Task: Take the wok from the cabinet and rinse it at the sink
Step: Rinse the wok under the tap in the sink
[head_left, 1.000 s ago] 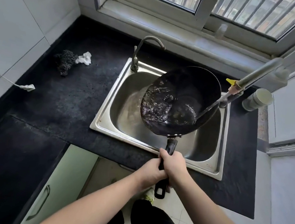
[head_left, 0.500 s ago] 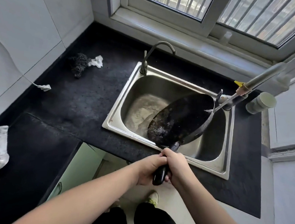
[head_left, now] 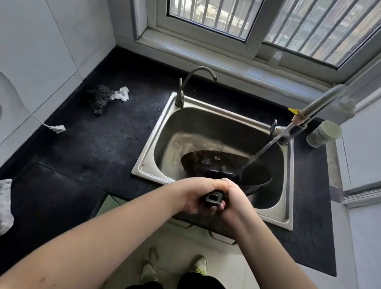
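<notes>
A black wok lies low inside the steel sink, nearly level, with its bowl facing up. A thin stream of water runs from the tap at the sink's right rim into the wok's right side. Both hands clasp the wok's black handle at the sink's front edge. My left hand wraps it from the left and my right hand from the right. The handle's square end shows between them.
A second curved tap stands at the sink's back left corner. A steel scourer with a white rag lies on the black counter to the left, and a white plug on a cord. A grey jar stands at the right.
The wok has swung down from a steep tilt facing me to lie almost flat and low in the sink. Its handle has dropped level, and the camera view has risen.
</notes>
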`<action>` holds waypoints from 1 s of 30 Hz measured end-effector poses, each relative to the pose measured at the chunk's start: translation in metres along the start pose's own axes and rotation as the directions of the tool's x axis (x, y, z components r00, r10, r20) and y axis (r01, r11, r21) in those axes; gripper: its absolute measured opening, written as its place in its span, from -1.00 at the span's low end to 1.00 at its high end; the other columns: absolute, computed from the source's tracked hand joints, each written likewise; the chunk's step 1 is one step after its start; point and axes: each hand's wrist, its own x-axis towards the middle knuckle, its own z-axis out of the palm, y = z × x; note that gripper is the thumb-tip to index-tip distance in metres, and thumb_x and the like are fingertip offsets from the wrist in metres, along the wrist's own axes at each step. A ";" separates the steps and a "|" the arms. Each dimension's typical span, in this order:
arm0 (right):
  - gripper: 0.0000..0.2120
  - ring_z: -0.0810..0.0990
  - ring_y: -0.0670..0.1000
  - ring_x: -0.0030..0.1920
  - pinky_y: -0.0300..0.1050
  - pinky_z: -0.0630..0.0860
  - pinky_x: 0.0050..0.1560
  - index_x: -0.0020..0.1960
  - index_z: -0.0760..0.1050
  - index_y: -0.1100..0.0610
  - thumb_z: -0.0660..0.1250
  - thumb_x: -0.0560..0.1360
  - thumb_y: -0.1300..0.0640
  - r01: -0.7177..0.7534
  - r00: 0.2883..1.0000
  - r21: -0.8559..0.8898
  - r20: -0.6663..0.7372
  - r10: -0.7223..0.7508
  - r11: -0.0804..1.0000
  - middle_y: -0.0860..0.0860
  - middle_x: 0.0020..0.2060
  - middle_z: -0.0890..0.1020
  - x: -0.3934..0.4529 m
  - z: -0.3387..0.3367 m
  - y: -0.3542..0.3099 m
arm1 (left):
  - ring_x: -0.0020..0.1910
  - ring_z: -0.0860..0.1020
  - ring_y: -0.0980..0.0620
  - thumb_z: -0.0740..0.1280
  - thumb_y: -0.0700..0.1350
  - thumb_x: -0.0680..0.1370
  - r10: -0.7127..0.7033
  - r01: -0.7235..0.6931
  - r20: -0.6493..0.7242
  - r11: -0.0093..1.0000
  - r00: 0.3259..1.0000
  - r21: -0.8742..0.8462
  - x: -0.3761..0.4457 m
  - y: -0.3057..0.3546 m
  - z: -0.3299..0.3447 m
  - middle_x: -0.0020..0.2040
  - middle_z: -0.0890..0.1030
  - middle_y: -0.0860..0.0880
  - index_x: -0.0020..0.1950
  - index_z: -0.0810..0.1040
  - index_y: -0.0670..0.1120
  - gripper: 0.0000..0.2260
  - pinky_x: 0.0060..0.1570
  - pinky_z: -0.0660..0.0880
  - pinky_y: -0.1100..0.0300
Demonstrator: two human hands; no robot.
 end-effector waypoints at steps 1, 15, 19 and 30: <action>-0.64 0.20 -0.07 -0.81 -0.44 0.11 -0.75 -0.42 0.22 0.19 0.14 0.54 0.17 -0.011 1.000 0.027 0.028 0.011 1.000 0.03 -0.74 0.26 -0.001 0.000 -0.001 | -0.60 0.48 0.13 0.24 -0.13 0.57 0.012 -0.011 -0.018 0.999 1.000 0.045 -0.002 0.002 0.002 -0.50 0.51 -0.05 -0.20 0.44 -0.15 -0.83 -0.64 0.37 0.37; -0.66 0.23 -0.01 -0.64 -0.18 0.18 -0.29 -0.47 0.25 0.14 0.42 0.20 0.05 -0.105 0.924 0.144 0.379 0.043 0.984 0.02 -0.69 0.21 0.028 0.021 0.050 | -0.55 0.53 0.03 0.23 -0.28 0.51 0.141 -0.052 -0.259 0.945 0.956 0.323 -0.026 -0.003 -0.020 -0.46 0.55 -0.12 -0.24 0.49 -0.25 -0.87 -0.45 0.53 0.23; -0.75 0.32 0.03 -0.52 -0.11 0.26 -0.21 -0.30 0.43 0.22 0.42 0.21 0.07 -0.099 0.902 0.178 0.432 0.013 0.979 0.08 -0.56 0.29 0.029 0.039 0.060 | -0.57 0.54 0.04 0.21 -0.28 0.49 0.186 0.011 -0.289 0.823 0.939 0.568 -0.044 0.008 -0.029 -0.41 0.56 -0.15 -0.26 0.50 -0.25 -0.85 -0.51 0.52 0.25; -0.43 0.62 0.15 -0.22 -0.12 0.47 -0.31 0.20 0.49 0.11 0.12 0.50 -0.33 -0.123 0.890 0.078 0.449 0.075 0.989 0.14 -0.19 0.65 0.008 0.081 0.011 | -0.28 0.61 -0.08 0.20 -0.15 0.53 0.232 0.279 -0.328 0.220 0.916 0.935 -0.070 0.057 -0.024 -0.40 0.59 -0.09 -0.17 0.61 -0.22 -0.76 -0.06 0.55 0.09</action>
